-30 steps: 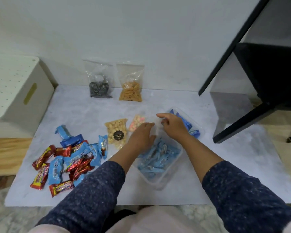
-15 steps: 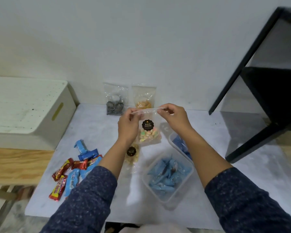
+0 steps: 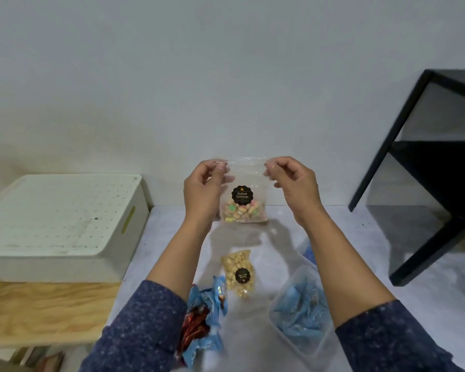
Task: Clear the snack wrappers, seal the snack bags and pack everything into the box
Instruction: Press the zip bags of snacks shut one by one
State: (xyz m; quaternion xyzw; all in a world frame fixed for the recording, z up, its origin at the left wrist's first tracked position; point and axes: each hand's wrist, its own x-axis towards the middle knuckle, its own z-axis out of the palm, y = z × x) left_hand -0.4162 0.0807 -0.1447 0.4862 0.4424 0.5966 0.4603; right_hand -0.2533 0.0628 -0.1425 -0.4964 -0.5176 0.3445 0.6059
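I hold a clear snack bag of small coloured biscuits, with a round black label, up in front of the wall. My left hand pinches its top left corner and my right hand pinches its top right corner. Below it on the white table lies a second clear bag of pale round snacks. A clear plastic box at the lower right holds several blue wrapped snacks. Blue and red wrapped snacks lie beside my left sleeve.
A white perforated storage box sits on a wooden surface to the left. A black shelf frame stands at the right edge of the table. The wall is close behind the table.
Both hands picked the biscuit bag up from the table and raised it to the wall's height, gripping its top edge. The view tilted upward, so the two bags at the back went out of sight.
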